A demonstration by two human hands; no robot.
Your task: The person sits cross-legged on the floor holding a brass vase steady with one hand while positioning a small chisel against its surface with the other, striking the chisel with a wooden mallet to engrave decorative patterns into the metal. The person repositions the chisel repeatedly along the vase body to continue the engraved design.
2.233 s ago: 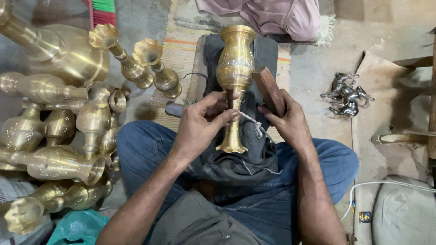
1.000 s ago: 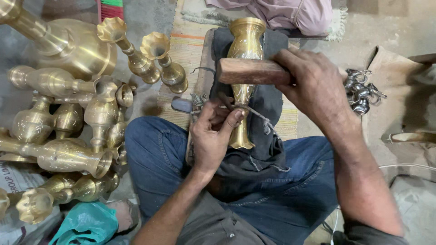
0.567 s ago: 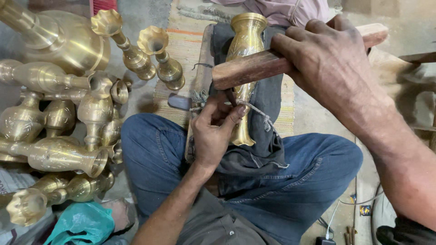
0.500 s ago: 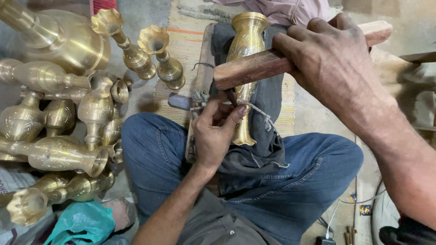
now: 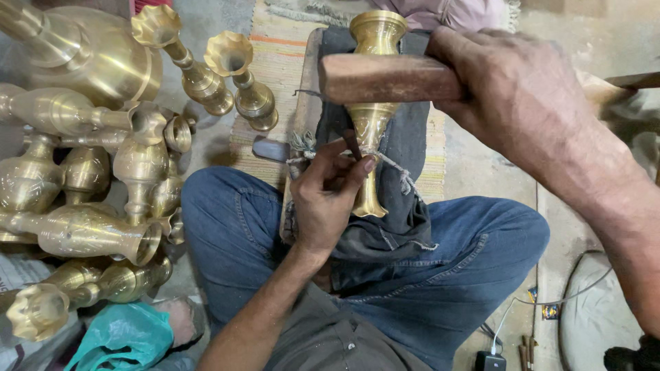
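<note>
Two hands at brass vase (image 5: 371, 117): left hand (image 5: 326, 196) pinches a chisel against it, right hand (image 5: 512, 86) clenches wooden mallet (image 5: 385, 77) above. Off-centre strike likely hits knuckles or dents vase.

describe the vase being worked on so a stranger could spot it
Find the crossed legs in blue jeans; a dark cloth lies across them. On it rests one brass vase, apart from the heap at left, with cord round its stem and a wooden mallet above.
</note>
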